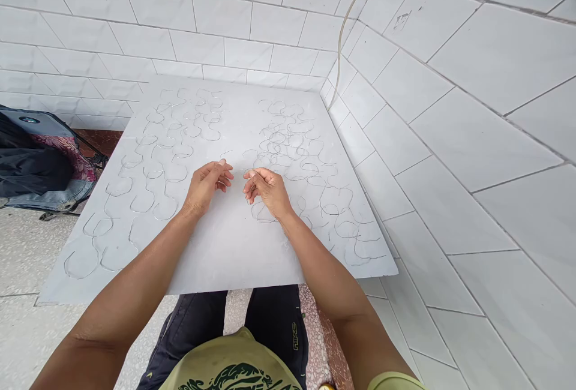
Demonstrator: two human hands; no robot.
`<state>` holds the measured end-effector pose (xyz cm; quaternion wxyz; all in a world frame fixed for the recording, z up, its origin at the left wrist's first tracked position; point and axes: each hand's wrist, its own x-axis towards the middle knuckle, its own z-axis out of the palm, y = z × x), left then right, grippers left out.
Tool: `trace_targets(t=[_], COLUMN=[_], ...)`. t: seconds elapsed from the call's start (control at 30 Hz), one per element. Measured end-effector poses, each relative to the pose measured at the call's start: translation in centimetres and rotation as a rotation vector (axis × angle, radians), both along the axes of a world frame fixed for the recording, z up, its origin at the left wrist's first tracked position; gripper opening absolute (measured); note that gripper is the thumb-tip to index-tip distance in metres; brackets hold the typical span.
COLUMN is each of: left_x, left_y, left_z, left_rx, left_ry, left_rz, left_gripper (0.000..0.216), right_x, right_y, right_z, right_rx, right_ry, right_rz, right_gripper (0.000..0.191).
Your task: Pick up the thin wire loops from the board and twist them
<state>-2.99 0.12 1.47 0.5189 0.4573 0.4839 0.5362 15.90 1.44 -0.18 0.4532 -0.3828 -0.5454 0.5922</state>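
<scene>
Over the middle of a pale board [225, 252], my left hand [209, 185] is closed in a pinch, with a short end of thin wire [227, 152] standing out above its thumb and forefinger. Facing it a small gap away, my right hand [266, 188] has thumb and forefinger pressed together. Fine wire shows close to those fingertips, but whether they grip it I cannot make out. To the left on the board lie several thin curved wires [143, 201], spread in loose rows. A denser, overlapping group of curved wires [292, 141] lies on the right side.
White tiled walls [252, 21] meet in a corner behind and to the right of the board. A cable [344, 24] hangs down that corner. On the left, a folding chair [54, 195] with dark cloth [36, 171] on it stands on the speckled floor [27, 258].
</scene>
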Motion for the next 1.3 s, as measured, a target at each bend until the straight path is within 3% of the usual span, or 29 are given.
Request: trace_targets(t=[0.3, 0.5, 0.6, 0.93, 1.1, 1.3], left_x=[0.8, 0.8, 0.9, 1.5, 1.4, 1.2], left_y=[-0.7, -0.4, -0.4, -1.0, -1.0, -0.8], left_z=[-0.1, -0.6, -0.4, -0.5, -0.7, -0.7], left_rx=[-0.069, -0.065, -0.091, -0.111, -0.066, -0.115], left_ry=[0.210, 0.157, 0.153, 0.199, 0.322, 0.337], left_rz=[-0.205, -0.148, -0.117, -0.203, -0.309, -0.279], left_gripper=[0.025, 0.018, 0.025, 0.034, 0.033, 0.032], right_x=[-0.3, -0.4, -0.5, -0.4, -0.2, 0.3], right_y=[-0.2, -0.3, -0.4, -0.3, -0.2, 0.4], right_z=[0.0, -0.5, -0.5, -0.4, -0.3, -0.5], right_rx=[0.034, 0.107, 0.102, 0.088, 0.078, 0.099], right_ry=[-0.001, -0.119, -0.118, -0.151, -0.168, -0.192], right_rz=[-0.077, -0.187, -0.188, -0.185, -0.154, -0.148], right_gripper=[0.035, 0.030, 0.030, 0.027, 0.024, 0.021])
